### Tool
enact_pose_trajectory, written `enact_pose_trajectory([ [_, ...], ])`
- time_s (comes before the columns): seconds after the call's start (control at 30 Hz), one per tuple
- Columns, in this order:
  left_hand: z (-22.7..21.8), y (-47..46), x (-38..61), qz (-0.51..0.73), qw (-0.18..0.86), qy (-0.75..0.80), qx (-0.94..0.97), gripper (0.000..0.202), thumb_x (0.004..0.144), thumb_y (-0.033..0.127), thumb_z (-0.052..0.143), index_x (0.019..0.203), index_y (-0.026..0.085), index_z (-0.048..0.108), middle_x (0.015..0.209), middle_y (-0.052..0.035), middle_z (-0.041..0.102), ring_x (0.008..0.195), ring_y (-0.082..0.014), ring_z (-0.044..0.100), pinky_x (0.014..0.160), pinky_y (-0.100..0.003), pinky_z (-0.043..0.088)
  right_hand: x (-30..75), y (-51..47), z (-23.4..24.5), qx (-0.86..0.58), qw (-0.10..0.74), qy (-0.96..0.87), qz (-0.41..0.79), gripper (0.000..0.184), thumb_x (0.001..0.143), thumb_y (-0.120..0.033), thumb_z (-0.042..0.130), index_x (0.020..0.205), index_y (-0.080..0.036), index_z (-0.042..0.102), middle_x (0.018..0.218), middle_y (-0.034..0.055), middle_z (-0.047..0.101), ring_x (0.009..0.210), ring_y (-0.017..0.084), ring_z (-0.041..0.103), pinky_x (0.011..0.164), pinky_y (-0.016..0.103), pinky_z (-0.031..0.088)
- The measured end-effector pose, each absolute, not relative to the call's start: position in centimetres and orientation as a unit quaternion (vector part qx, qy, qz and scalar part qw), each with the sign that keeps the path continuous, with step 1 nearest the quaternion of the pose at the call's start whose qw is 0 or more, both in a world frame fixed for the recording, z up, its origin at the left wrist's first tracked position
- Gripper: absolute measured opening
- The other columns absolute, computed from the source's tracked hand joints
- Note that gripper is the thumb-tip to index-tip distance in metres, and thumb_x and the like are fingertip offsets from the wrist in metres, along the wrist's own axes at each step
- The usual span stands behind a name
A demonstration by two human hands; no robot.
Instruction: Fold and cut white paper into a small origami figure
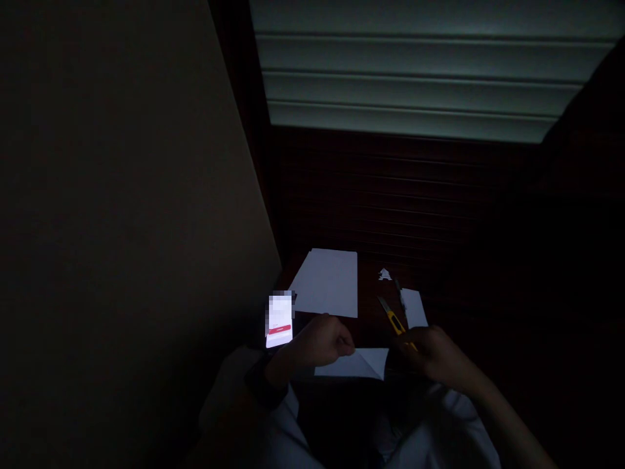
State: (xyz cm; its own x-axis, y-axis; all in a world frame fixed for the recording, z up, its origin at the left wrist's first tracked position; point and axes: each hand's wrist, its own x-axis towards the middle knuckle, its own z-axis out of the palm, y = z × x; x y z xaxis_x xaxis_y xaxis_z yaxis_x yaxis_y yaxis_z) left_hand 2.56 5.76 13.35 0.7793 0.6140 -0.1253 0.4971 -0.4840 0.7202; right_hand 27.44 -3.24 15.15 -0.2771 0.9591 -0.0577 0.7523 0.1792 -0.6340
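Note:
The scene is very dark. My left hand is closed, pinching the edge of a folded white paper that lies in front of me. My right hand is wrapped round a yellow utility knife, whose blade points up and to the left, above the paper. The two hands are a short way apart, with the folded paper between them.
A larger white sheet lies further back on the dark table. A small paper scrap and another white piece lie at right. A lit phone screen stands at left, beside a plain wall. Blinds hang behind.

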Motion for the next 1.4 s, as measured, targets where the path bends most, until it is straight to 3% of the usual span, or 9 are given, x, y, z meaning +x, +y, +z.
enact_pose_trajectory([
  [0.07, 13.4, 5.4, 2.9, 0.083, 0.386, 0.316, 0.863, 0.019, 0.077, 0.025, 0.057, 0.079, 0.017, 0.074, 0.072, -0.0012, 0.07, 0.06, -0.0123, 0.058, 0.054, -0.021, 0.034, 26.0, -3.1, 15.2, -0.554, 0.233, -0.763, 0.24, 0.027, 0.082, -0.026, 0.053, 0.106, -0.02, 0.062, 0.106, 0.008, 0.063, 0.096, 0.022, 0.056, 0.081, 0.029, 0.04],
  [0.13, 13.5, 5.0, 3.3, 0.091, 0.384, 0.306, 0.867, 0.019, 0.077, 0.024, 0.056, 0.079, 0.017, 0.074, 0.07, -0.0009, 0.069, 0.058, -0.0117, 0.056, 0.053, -0.02, 0.033, 24.4, -2.9, 14.8, -0.526, 0.239, -0.782, 0.235, 0.036, 0.079, -0.031, 0.06, 0.114, -0.02, 0.059, 0.115, 0.0097, 0.061, 0.105, 0.024, 0.053, 0.087, 0.031, 0.038],
  [0.2, 13.6, 4.7, 3.5, 0.097, 0.385, 0.298, 0.868, 0.019, 0.078, 0.024, 0.056, 0.08, 0.016, 0.074, 0.069, -0.0011, 0.069, 0.059, -0.0116, 0.056, 0.054, -0.02, 0.033, 23.2, -2.7, 14.0, -0.518, 0.208, -0.79, 0.253, 0.019, 0.084, -0.029, 0.054, 0.096, -0.019, 0.066, 0.096, 0.0083, 0.067, 0.091, 0.021, 0.059, 0.079, 0.029, 0.04],
  [0.33, 13.7, 4.4, 3.4, 0.097, 0.385, 0.303, 0.866, 0.02, 0.078, 0.025, 0.056, 0.081, 0.015, 0.074, 0.067, -0.0018, 0.069, 0.056, -0.0112, 0.054, 0.053, -0.021, 0.032, 22.5, -2.5, 12.9, -0.54, 0.178, -0.78, 0.262, 0.028, 0.09, -0.027, 0.046, 0.073, -0.018, 0.066, 0.073, 0.0051, 0.067, 0.068, 0.017, 0.061, 0.062, 0.024, 0.038],
  [0.8, 13.6, 5.1, 1.1, 0.084, 0.405, 0.292, 0.862, 0.019, 0.079, 0.025, 0.056, 0.084, 0.016, 0.073, 0.078, -0.0033, 0.071, 0.063, -0.0132, 0.061, 0.057, -0.02, 0.038, 25.0, -2.4, 14.7, -0.545, 0.161, -0.769, 0.294, 0.034, 0.087, -0.035, 0.049, 0.062, -0.016, 0.062, 0.054, -0.0027, 0.054, 0.049, 0.009, 0.044, 0.049, 0.022, 0.029],
  [1.03, 13.4, 6.5, -1.3, 0.077, 0.38, 0.325, 0.862, 0.019, 0.079, 0.025, 0.057, 0.083, 0.017, 0.073, 0.081, -0.0037, 0.072, 0.071, -0.0148, 0.063, 0.064, -0.022, 0.042, 26.8, -2.7, 14.5, -0.568, 0.167, -0.75, 0.296, 0.036, 0.086, -0.037, 0.049, 0.058, -0.015, 0.06, 0.051, -0.0022, 0.051, 0.048, 0.009, 0.039, 0.046, 0.022, 0.026],
  [1.2, 13.9, 5.1, 0.5, 0.174, 0.374, 0.369, 0.833, 0.026, 0.082, 0.032, 0.055, 0.098, 0.019, 0.069, 0.096, -0.0045, 0.071, 0.083, -0.0167, 0.063, 0.074, -0.025, 0.044, 25.8, -2.5, 14.1, -0.58, 0.165, -0.744, 0.287, 0.036, 0.085, -0.038, 0.05, 0.058, -0.015, 0.058, 0.051, -0.0023, 0.049, 0.048, 0.009, 0.038, 0.046, 0.022, 0.025],
  [1.27, 14.2, 4.1, 1.9, 0.191, 0.378, 0.332, 0.843, 0.039, 0.074, 0.038, 0.066, 0.109, 0.021, 0.065, 0.107, -0.005, 0.068, 0.092, -0.0194, 0.061, 0.08, -0.026, 0.042, 25.0, -2.4, 14.1, -0.568, 0.165, -0.748, 0.3, 0.036, 0.085, -0.037, 0.049, 0.058, -0.016, 0.057, 0.051, -0.0035, 0.047, 0.048, 0.009, 0.037, 0.046, 0.022, 0.025],
  [1.4, 14.1, 3.4, 3.7, 0.137, 0.41, 0.308, 0.847, 0.025, 0.079, 0.036, 0.061, 0.094, 0.019, 0.072, 0.084, -0.003, 0.072, 0.07, -0.0149, 0.062, 0.062, -0.021, 0.04, 23.9, -2.5, 14.3, -0.549, 0.176, -0.747, 0.33, 0.034, 0.087, -0.035, 0.046, 0.06, -0.015, 0.056, 0.053, -0.0049, 0.041, 0.05, 0.008, 0.034, 0.046, 0.022, 0.024],
])
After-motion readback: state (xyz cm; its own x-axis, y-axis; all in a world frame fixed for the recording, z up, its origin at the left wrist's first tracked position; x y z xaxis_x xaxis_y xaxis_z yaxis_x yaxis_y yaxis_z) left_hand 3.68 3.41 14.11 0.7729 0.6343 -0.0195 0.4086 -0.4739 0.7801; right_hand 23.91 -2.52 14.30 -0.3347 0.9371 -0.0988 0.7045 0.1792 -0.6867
